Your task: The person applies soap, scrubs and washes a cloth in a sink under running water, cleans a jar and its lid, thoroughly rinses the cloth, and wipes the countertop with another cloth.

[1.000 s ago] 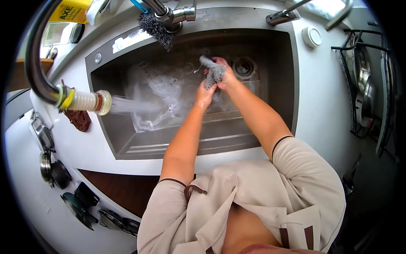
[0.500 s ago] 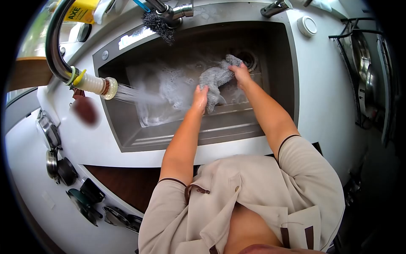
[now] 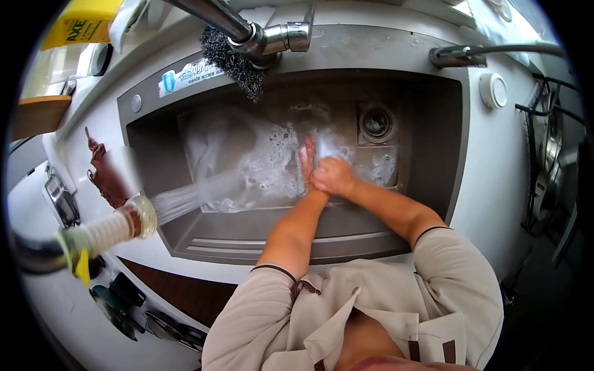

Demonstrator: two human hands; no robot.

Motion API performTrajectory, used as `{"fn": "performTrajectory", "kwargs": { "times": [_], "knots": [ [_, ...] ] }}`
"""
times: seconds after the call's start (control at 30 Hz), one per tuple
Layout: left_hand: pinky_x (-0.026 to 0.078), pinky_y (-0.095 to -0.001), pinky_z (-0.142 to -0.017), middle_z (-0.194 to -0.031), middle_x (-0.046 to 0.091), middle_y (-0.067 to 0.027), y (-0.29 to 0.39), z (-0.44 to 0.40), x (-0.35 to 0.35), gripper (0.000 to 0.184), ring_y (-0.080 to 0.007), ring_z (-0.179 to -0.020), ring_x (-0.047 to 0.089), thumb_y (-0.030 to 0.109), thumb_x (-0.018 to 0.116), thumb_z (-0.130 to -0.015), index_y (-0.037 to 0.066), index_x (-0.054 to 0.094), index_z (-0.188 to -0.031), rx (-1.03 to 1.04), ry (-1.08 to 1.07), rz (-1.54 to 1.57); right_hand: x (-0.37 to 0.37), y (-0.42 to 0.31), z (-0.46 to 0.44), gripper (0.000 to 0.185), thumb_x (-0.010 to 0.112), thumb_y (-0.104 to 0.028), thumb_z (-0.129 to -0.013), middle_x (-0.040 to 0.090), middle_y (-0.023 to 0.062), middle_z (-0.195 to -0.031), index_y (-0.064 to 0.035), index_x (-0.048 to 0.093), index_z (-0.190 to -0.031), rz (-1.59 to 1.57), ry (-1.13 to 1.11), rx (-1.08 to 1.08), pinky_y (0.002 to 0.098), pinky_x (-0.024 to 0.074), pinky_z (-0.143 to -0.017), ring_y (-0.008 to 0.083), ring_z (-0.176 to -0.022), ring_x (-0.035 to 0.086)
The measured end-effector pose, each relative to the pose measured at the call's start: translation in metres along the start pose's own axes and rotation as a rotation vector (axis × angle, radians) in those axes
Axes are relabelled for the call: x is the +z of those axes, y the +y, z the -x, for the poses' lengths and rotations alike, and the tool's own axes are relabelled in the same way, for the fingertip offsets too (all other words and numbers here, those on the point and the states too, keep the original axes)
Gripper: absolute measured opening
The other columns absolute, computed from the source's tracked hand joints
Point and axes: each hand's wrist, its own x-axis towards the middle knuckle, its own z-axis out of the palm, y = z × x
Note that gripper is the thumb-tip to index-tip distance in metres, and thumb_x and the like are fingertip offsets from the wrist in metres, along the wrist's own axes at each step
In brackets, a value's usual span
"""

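Over the sink [image 3: 427, 154] floor, my left hand [image 3: 307, 162] has its fingers stretched out, away from me. My right hand [image 3: 335, 175] is closed and rests against the left wrist; whatever it may hold is hidden. Just beyond the hands lies a pale, blurred wet patch [image 3: 324, 147], which could be cloth or foam; I cannot tell. White suds [image 3: 272, 148] spread over the sink floor to the left. Water sprays from the faucet head [image 3: 141, 217] into the left part of the sink.
A round drain [image 3: 376, 123] sits at the back right. Behind the sink, a dark mesh scrubber [image 3: 230, 65] hangs by a chrome tap [image 3: 288, 38]. A yellow AXE bottle [image 3: 77, 26] is at back left, a white round lid [image 3: 493, 91] at right. Brown cloth [image 3: 106, 176] lies left.
The grey cloth stretched between both hands is no longer clearly visible. My hands have come together, the right against the left wrist. The view has shifted, with the spray head lower and nearer.
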Motion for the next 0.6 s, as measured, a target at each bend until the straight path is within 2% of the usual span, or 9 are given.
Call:
{"fn": "performTrajectory", "kwargs": {
  "times": [0.07, 0.13, 0.2, 0.27, 0.4, 0.43, 0.5, 0.53, 0.6],
  "knots": [
    [0.004, -0.0472, -0.114, -0.155, 0.009, -0.0167, 0.0, -0.01, -0.007, 0.071, -0.0311, -0.143, 0.003, 0.046, 0.046, -0.087, 0.003, 0.03, -0.142, -0.02, -0.077, -0.049, 0.013, 0.038, -0.043, 0.017, 0.069, -0.028, -0.065, 0.056, 0.0062, -0.072, -0.0137, 0.059, -0.069, -0.073, 0.125, -0.135, 0.0434, 0.0445, -0.063, 0.0288, -0.074, 0.056],
    [0.005, -0.0491, -0.114, -0.153, 0.017, -0.017, 0.001, -0.006, -0.007, 0.065, -0.0313, -0.143, 0.008, 0.046, 0.043, -0.088, 0.004, 0.037, -0.138, -0.061, 0.031, 0.15, 0.014, 0.063, -0.09, 0.017, 0.07, -0.026, -0.065, 0.059, 0.0075, -0.077, -0.0127, 0.062, -0.073, 0.145, -0.12, -0.137, 0.0456, 0.0449, -0.065, 0.0278, -0.076, 0.057],
    [0.003, -0.0495, -0.114, -0.153, 0.017, -0.0166, -0.003, 0.002, 0.005, 0.069, -0.0311, -0.143, 0.008, 0.047, 0.039, -0.089, 0.003, 0.031, -0.141, -0.06, 0.033, 0.142, -0.009, 0.048, -0.112, 0.018, 0.07, -0.025, -0.065, 0.061, 0.0077, -0.079, -0.0115, 0.062, -0.075, 0.078, 0.208, -0.028, 0.044, 0.0449, -0.064, 0.0268, -0.077, 0.057],
    [0.001, -0.0471, -0.115, -0.154, 0.014, -0.0139, -0.007, -0.002, 0.01, 0.069, -0.0298, -0.143, 0.007, 0.043, 0.037, -0.091, 0.0, 0.024, -0.143, 0.095, 0.03, 0.172, -0.008, 0.025, -0.052, 0.018, 0.069, -0.025, -0.067, 0.06, 0.0076, -0.078, -0.01, 0.062, -0.075, 0.018, 0.18, -0.05, 0.0424, 0.0442, -0.063, 0.026, -0.075, 0.057],
    [0.002, -0.0458, -0.115, -0.154, 0.016, -0.0116, -0.003, -0.003, -0.013, 0.063, -0.0304, -0.143, 0.01, 0.038, 0.037, -0.092, 0.007, 0.025, -0.145, 0.062, -0.12, 0.095, 0.009, 0.039, -0.026, 0.02, 0.068, -0.026, -0.069, 0.058, 0.0115, -0.077, -0.0077, 0.06, -0.074, -0.119, 0.013, -0.123, 0.0426, 0.0441, -0.064, 0.0284, -0.073, 0.057],
    [0.004, -0.046, -0.115, -0.153, 0.017, -0.0146, -0.007, -0.016, -0.004, 0.063, -0.0309, -0.142, 0.011, 0.036, 0.041, -0.09, 0.002, 0.029, -0.142, -0.022, -0.169, 0.507, 0.009, 0.063, -0.061, 0.022, 0.068, -0.027, -0.069, 0.058, 0.0138, -0.076, -0.0066, 0.061, -0.076, -0.093, -0.061, -0.235, 0.044, 0.0445, -0.065, 0.0299, -0.072, 0.057],
    [0.007, -0.0458, -0.115, -0.152, 0.019, -0.015, -0.002, -0.01, -0.006, 0.066, -0.0306, -0.141, 0.013, 0.037, 0.043, -0.09, 0.001, 0.027, -0.142, -0.017, -0.074, 0.301, -0.013, 0.07, -0.12, 0.022, 0.067, -0.026, -0.068, 0.057, 0.0161, -0.073, -0.0057, 0.06, -0.075, 0.059, 0.111, 0.107, 0.0469, 0.0456, -0.07, 0.0339, -0.075, 0.058],
    [0.01, -0.0455, -0.114, -0.151, 0.02, -0.0154, 0.001, -0.005, -0.01, 0.069, -0.0304, -0.141, 0.015, 0.038, 0.044, -0.09, 0.0, 0.024, -0.143, -0.013, 0.015, 0.088, -0.012, 0.063, -0.107, 0.022, 0.067, -0.026, -0.068, 0.057, 0.0161, -0.073, -0.0057, 0.06, -0.075, 0.058, 0.106, 0.105, 0.0469, 0.0456, -0.07, 0.0339, -0.075, 0.058],
    [0.012, -0.0461, -0.114, -0.151, 0.021, -0.0152, -0.005, -0.012, -0.011, 0.067, -0.0302, -0.14, 0.016, 0.035, 0.047, -0.089, 0.0, 0.026, -0.142, 0.001, 0.055, 0.205, 0.004, 0.041, -0.071, 0.024, 0.066, -0.026, -0.066, 0.057, 0.0169, -0.073, -0.0037, 0.06, -0.074, -0.051, 0.157, -0.021, 0.0495, 0.0456, -0.075, 0.0363, -0.075, 0.058]
  ]
}}
